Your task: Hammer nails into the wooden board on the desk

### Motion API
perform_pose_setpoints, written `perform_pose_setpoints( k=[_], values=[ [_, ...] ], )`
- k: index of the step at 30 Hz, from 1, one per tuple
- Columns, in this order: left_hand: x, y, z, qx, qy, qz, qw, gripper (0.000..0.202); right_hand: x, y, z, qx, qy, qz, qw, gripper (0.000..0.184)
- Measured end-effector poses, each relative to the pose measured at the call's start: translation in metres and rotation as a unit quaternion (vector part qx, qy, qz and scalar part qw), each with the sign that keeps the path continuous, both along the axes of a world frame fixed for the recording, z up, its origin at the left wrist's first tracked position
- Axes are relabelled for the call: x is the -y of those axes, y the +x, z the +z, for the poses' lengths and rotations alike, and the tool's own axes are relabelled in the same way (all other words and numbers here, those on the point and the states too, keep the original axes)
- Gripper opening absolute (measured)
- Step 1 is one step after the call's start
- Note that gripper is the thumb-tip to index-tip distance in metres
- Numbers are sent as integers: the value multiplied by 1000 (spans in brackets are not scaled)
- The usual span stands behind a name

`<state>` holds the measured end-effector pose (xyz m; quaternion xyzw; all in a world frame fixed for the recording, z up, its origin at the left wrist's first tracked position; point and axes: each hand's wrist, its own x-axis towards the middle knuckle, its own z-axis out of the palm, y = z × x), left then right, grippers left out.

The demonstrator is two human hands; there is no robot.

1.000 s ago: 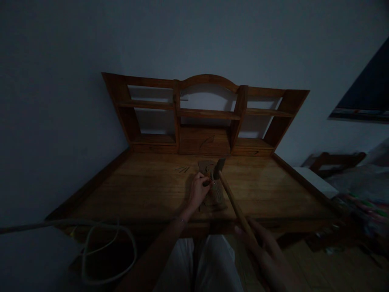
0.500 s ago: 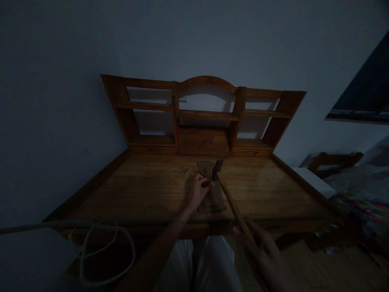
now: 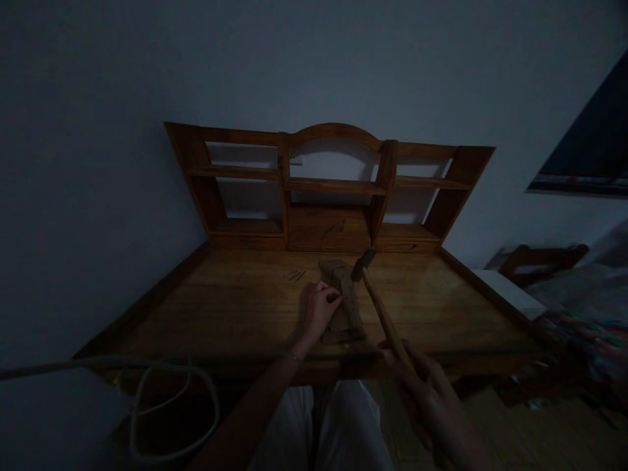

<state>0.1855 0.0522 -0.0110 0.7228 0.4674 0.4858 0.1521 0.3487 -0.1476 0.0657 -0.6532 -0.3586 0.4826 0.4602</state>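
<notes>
My right hand [image 3: 424,386] is wrapped round the wooden handle of a hammer [image 3: 383,311]. The hammer's dark head is raised, just right of a rough brown block [image 3: 350,307] that looks like wood or layered cardboard. On the block's left side, my left hand [image 3: 324,304] is closed in a pinch. A small dark upright shape shows by its fingertips, too dim to make out. To the left of the block, several thin dark pieces like nails [image 3: 297,275] lie on the desk.
The wooden desk [image 3: 235,307] has a raised shelf unit [image 3: 333,186] along its back and low side rails. A pale cable [image 3: 174,366] loops at the lower left. To the right are a chair back [image 3: 542,261] and a blurred pile of things [image 3: 589,327].
The hammer head has moved up and to the right, away from the block. My left hand stays at the block with its fingers pinched.
</notes>
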Motion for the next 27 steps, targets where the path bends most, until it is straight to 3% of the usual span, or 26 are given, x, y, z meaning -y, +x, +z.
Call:
perform_pose_setpoints(
  k=[5, 8, 13, 18, 27],
  values=[
    [4, 0, 5, 31, 29, 14, 999, 13, -40, 13, -4, -54, 81, 13, 995, 48],
    [9, 1, 13, 52, 59, 22, 997, 13, -70, 33, -19, -72, 120, -6, 990, 42],
    [16, 2, 19, 23, 101, 18, 994, 17, -102, 63, -47, -105, 111, 1, 988, 39],
    [22, 2, 19, -25, 105, 37, 993, 27, -112, 73, -64, -129, 99, 5, 987, 41],
    [20, 2, 17, -80, 115, 48, 989, 32, -114, 75, -65, -168, 86, -3, 982, 34]
  ],
)
